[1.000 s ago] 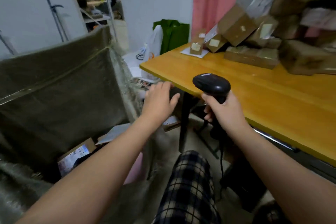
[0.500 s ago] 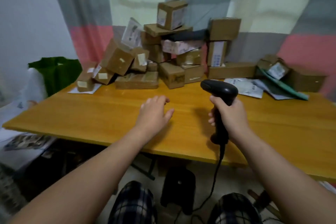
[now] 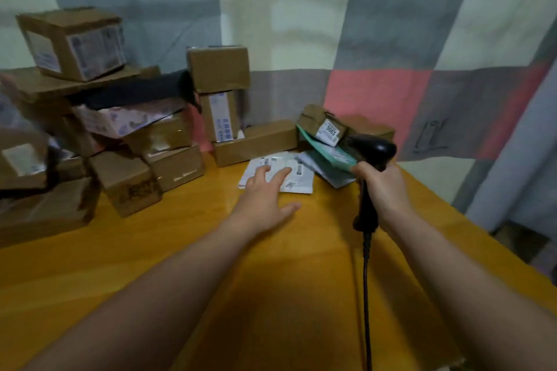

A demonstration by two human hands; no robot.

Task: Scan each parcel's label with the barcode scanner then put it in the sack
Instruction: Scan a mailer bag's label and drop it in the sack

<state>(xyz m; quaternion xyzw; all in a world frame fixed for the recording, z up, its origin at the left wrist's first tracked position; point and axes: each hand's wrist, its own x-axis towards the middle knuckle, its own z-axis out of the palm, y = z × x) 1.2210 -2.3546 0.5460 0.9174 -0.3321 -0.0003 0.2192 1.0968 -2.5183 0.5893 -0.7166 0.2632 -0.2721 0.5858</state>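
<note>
Reaching left hand (image 3: 265, 193) over white mailer (image 3: 297, 179), fingers spread

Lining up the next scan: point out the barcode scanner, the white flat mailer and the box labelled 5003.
barcode scanner (image 3: 376, 148): head view, on its black head.
white flat mailer (image 3: 301, 181): head view, on its bare right part.
box labelled 5003 (image 3: 330, 130): head view, on its white label.

My only camera rides on my head, wide-angle, facing forward and down over the table (image 3: 316, 250), close above it, toward the parcels (image 3: 129, 184) and curtain (image 3: 391, 24) behind.
</note>
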